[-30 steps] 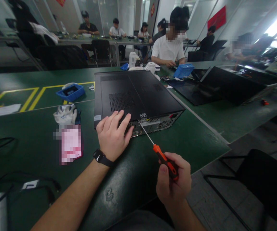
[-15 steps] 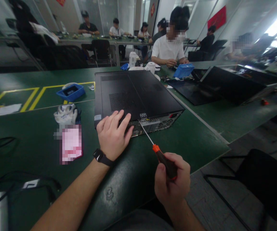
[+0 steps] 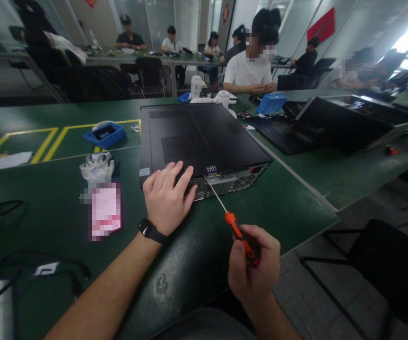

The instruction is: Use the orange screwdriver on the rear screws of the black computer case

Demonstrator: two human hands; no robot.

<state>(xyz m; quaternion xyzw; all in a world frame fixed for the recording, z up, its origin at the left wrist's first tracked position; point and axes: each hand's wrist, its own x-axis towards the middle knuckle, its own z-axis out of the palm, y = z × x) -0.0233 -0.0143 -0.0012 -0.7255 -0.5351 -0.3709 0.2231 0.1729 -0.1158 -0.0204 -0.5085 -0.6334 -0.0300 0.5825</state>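
A black desktop computer case (image 3: 204, 137) lies flat on the green table, its back panel with ports and a fan grille facing me. My left hand (image 3: 168, 198) rests on the near left edge of the case, fingers spread over the top and thumb down by the back panel. In my right hand (image 3: 255, 259) is a screwdriver (image 3: 237, 229) with an orange and black handle, fingers wrapped round it. Its thin shaft slants up to the left, and the tip meets the top edge of the back panel. The screw itself is too small to make out.
Left of the case are a blue bin (image 3: 105, 135), work gloves (image 3: 97, 166) and a blurred pink item (image 3: 106, 210). Cables (image 3: 58, 269) lie at lower left. Another opened case (image 3: 345, 123) and a blue box (image 3: 271, 104) stand right. A co-worker (image 3: 251, 71) sits opposite.
The screwdriver handle has turned in my right hand, so more of its orange side shows. My left hand and the case stay in place.
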